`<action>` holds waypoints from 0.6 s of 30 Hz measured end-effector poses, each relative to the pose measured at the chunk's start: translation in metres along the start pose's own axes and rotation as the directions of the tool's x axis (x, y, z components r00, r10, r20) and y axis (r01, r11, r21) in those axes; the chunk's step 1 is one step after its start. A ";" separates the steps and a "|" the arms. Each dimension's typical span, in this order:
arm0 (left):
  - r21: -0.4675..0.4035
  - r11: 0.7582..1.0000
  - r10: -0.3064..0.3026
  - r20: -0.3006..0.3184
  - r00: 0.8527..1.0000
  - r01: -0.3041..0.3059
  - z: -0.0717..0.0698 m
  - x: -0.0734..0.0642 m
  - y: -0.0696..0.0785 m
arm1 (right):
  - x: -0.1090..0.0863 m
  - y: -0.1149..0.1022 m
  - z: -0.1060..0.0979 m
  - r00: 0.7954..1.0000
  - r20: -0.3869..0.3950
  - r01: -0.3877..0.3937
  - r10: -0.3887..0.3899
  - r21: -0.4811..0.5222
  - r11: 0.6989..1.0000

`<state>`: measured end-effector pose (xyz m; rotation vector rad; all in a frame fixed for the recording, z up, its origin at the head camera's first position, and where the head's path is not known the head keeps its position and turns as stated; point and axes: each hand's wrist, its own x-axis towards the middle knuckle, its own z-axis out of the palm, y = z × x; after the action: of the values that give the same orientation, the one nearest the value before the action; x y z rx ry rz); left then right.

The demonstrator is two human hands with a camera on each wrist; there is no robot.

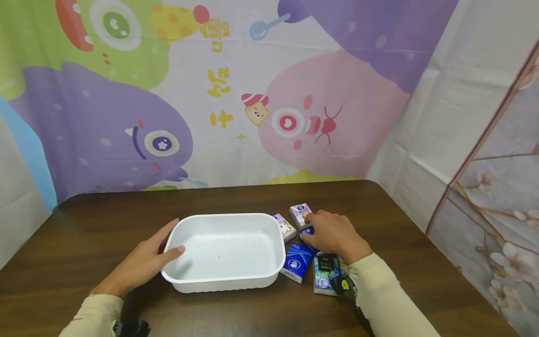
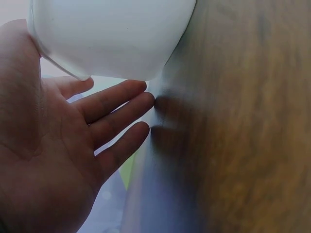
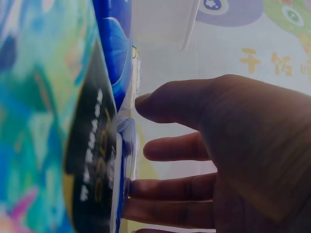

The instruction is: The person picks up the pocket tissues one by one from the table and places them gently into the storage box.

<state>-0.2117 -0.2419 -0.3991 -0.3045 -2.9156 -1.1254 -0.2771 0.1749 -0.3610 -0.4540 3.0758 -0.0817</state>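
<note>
A white plastic basin (image 1: pixel 227 252) sits on the table, nothing inside it. My left hand (image 1: pixel 143 262) holds its left end, thumb over the rim and fingers along the outside; in the left wrist view those fingers reach under the curved wall. To the basin's right, several small tissue packs lie close together. My right hand (image 1: pixel 337 234) is over them, its fingertips at a pink-and-white pack (image 1: pixel 300 214) and a dark blue pack (image 1: pixel 306 232), the latter partly hidden. Nearby are a cartoon pack (image 1: pixel 285 229), a blue pack (image 1: pixel 296 262) and a green-blue floral pack (image 1: pixel 324 276).
The brown wooden table (image 1: pixel 227 318) has rounded far corners. Behind it hangs a cartoon-printed cloth (image 1: pixel 227 154), and a flower-patterned curtain (image 1: pixel 497 196) stands along the right side. Dark straps with devices (image 1: pixel 345 284) are on both wrists.
</note>
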 end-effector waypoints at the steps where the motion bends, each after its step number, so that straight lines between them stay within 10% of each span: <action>1: -0.001 1.000 0.002 -0.001 1.000 -0.002 0.000 0.000 0.000 | 0.000 0.000 0.000 1.000 0.003 -0.004 0.004 -0.001 1.000; 18: -0.001 1.000 0.003 0.005 1.000 -0.003 -0.001 -0.001 0.001 | 0.001 0.001 0.003 0.999 0.044 -0.020 0.021 -0.008 1.000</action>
<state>-0.2109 -0.2422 -0.3982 -0.3115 -2.9183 -1.1271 -0.2783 0.1749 -0.3641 -0.4189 3.0383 -0.0590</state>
